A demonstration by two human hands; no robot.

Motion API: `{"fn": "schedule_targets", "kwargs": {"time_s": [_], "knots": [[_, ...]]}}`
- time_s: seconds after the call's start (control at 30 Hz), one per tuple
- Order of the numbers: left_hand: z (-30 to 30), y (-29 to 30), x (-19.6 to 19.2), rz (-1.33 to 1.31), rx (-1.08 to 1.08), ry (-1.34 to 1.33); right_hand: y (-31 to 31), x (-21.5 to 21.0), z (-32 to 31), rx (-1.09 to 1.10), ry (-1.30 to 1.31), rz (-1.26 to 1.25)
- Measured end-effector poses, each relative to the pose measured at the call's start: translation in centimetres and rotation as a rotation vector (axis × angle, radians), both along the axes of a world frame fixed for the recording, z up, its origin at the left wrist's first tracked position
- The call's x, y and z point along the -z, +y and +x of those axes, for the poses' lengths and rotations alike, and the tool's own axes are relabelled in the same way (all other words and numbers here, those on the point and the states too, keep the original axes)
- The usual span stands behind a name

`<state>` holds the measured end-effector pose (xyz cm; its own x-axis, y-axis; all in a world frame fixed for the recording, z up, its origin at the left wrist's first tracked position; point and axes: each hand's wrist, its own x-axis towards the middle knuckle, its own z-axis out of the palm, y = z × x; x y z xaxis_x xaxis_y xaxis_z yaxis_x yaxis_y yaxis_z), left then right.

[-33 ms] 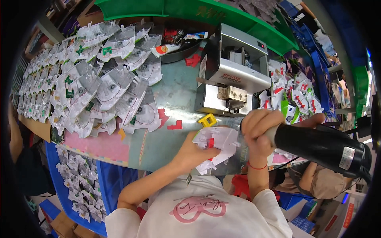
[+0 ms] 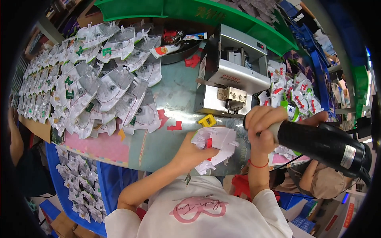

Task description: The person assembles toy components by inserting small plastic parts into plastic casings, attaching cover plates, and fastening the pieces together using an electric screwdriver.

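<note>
My left hand [image 2: 191, 154] grips a white plastic housing [image 2: 224, 143] at the near edge of the table. Its thumb lies across the housing, against a red plastic piece [image 2: 209, 142] set in it. A small green circuit board [image 2: 187, 179] dangles below that hand. To the right, my right hand [image 2: 262, 129] is closed round the pale front end of a black corded electric screwdriver [image 2: 313, 143], one finger stretched along its body. The screwdriver's tip is hidden behind my fingers. A yellow plastic block [image 2: 207, 120] lies just beyond the housing, beside a small red piece [image 2: 174, 125].
Clear and white housings [image 2: 115, 87] with wires are piled at the left. A silver screw feeder [image 2: 238, 75] stands ahead, with white and red assemblies [image 2: 297, 93] to its right. A blue bin [image 2: 113, 186] of parts sits lower left. A green tray [image 2: 135, 10] spans the back.
My right hand and the screwdriver have shifted slightly to the right. The housing in my left hand has moved a little to the left.
</note>
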<state>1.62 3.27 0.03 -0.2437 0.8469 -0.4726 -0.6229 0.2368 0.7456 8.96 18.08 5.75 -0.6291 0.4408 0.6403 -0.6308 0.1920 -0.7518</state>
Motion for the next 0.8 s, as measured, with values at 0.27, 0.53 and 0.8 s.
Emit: {"fn": "schedule_targets", "kwargs": {"time_s": [0.27, 0.53, 0.8], "knots": [[0.0, -0.3, 0.5, 0.028, -0.102, -0.039, 1.1, 1.5, -1.4, 0.255, -0.193, -0.055], [-0.6, -0.2, 0.2, 0.026, -0.204, -0.155, -1.1, 0.8, 0.7, -0.099, -0.242, -0.276], [-0.8, 0.0, -0.5, -0.020, -0.200, -0.244, -3.1, 0.6, 1.8, -0.333, -0.249, -0.299]]}}
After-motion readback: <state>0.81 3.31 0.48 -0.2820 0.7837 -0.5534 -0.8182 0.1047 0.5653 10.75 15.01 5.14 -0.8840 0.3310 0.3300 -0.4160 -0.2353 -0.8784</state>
